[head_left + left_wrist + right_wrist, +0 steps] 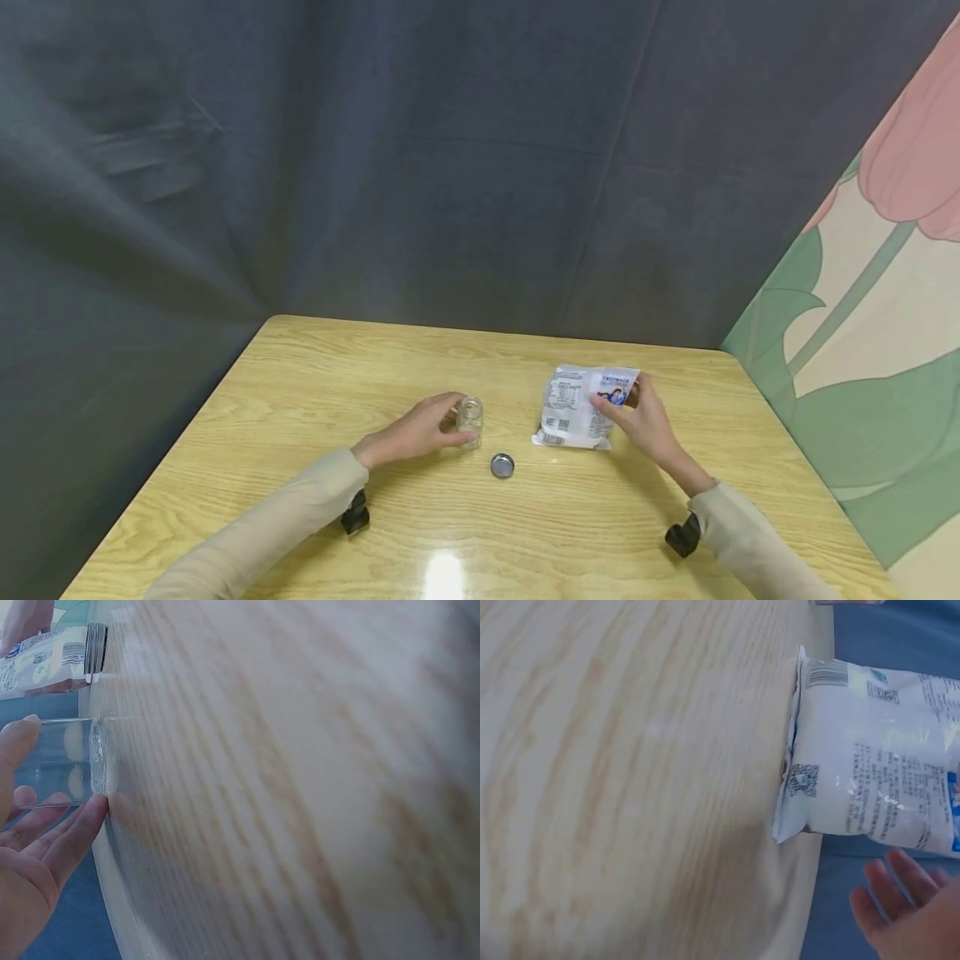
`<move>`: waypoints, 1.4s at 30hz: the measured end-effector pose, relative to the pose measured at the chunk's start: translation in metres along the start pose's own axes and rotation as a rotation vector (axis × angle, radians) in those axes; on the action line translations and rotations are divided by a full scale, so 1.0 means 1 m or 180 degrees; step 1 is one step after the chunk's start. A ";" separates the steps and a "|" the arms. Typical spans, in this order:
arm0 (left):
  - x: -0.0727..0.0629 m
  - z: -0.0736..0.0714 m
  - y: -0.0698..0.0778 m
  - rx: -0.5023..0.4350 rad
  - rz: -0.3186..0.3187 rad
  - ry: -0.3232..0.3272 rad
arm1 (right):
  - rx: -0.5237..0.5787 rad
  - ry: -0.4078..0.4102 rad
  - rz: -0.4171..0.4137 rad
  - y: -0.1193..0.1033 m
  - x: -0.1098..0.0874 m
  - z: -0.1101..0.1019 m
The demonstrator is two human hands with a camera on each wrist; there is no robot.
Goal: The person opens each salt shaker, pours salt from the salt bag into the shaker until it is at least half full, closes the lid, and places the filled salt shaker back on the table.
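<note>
White packet (870,735) — barcode (826,673), square codes (804,780), blocks of small print (889,791) — characters too blurred to read.

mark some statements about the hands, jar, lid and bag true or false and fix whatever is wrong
1. The left hand holds the glass jar. True.
2. The right hand grips the white bag. True.
3. The glass jar lies on its side. False: it stands upright.
4. The round lid lies on the table, apart from the glass jar. True.
5. In the head view, the white bag is left of the glass jar. False: it is to the right of it.
6. The right hand is touching the round lid. False: neither hand touches it.
</note>
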State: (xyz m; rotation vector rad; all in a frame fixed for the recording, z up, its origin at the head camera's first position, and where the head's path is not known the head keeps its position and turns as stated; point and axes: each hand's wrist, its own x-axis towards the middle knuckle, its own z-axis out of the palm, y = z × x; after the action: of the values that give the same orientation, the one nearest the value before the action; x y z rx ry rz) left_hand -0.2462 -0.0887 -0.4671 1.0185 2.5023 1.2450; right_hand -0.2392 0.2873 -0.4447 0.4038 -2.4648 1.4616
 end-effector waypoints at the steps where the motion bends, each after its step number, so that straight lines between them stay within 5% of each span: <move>1: 0.000 0.000 0.000 -0.0007 0.0002 -0.0001 | 0.0049 -0.0075 -0.0034 0.001 0.000 0.000; 15: -0.001 0.000 0.003 -0.0028 -0.0031 -0.0015 | 0.0465 -0.0808 0.0588 0.020 0.000 0.001; 29: 0.000 0.000 0.001 0.0047 -0.0037 -0.0001 | 0.0771 -0.1376 0.0535 0.033 -0.002 0.001; 42: 0.000 0.000 0.000 0.0052 -0.0024 -0.0008 | 0.0642 -0.1505 0.0372 0.034 -0.002 0.004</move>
State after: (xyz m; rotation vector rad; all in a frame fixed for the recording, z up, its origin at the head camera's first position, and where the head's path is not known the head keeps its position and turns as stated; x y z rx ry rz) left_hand -0.2458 -0.0883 -0.4670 1.0128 2.5160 1.2224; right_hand -0.2498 0.2995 -0.4753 0.7304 -2.7374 1.8508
